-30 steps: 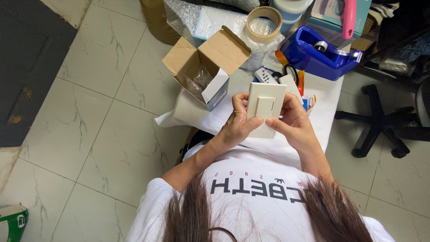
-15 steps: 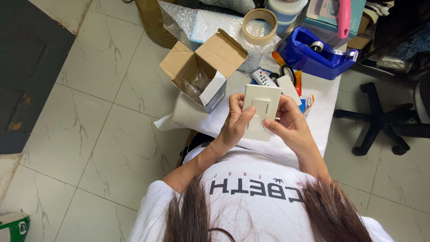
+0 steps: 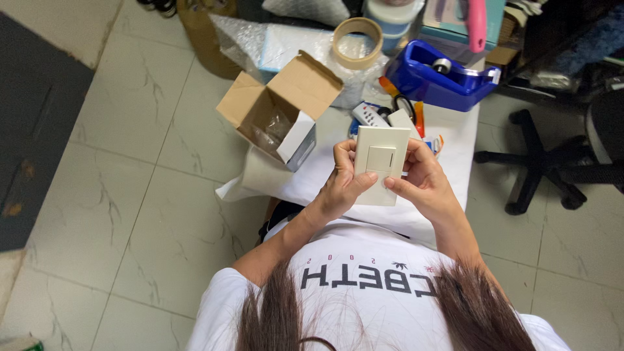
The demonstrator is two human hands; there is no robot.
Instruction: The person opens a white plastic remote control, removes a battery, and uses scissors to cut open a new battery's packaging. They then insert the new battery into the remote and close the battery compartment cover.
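I hold a cream wall switch plate (image 3: pixel 380 159) upright in front of me with both hands, above a white table (image 3: pixel 455 140). My left hand (image 3: pixel 344 185) grips its left edge, thumb resting on the lower face. My right hand (image 3: pixel 421 179) clasps the right edge, thumb near the bottom of the plate. The plate's front with its rectangular rocker faces the camera.
An open cardboard box (image 3: pixel 279 110) sits at the table's left edge. Behind it lie bubble wrap (image 3: pixel 260 45), a roll of brown tape (image 3: pixel 357 42), a blue tape dispenser (image 3: pixel 442 78), a small remote (image 3: pixel 369 116) and scissors. An office chair base (image 3: pixel 552 169) stands to the right on the tiled floor.
The switch plate stays in both hands; my thumbs have shifted slightly on its lower face, and the view has drifted a little.
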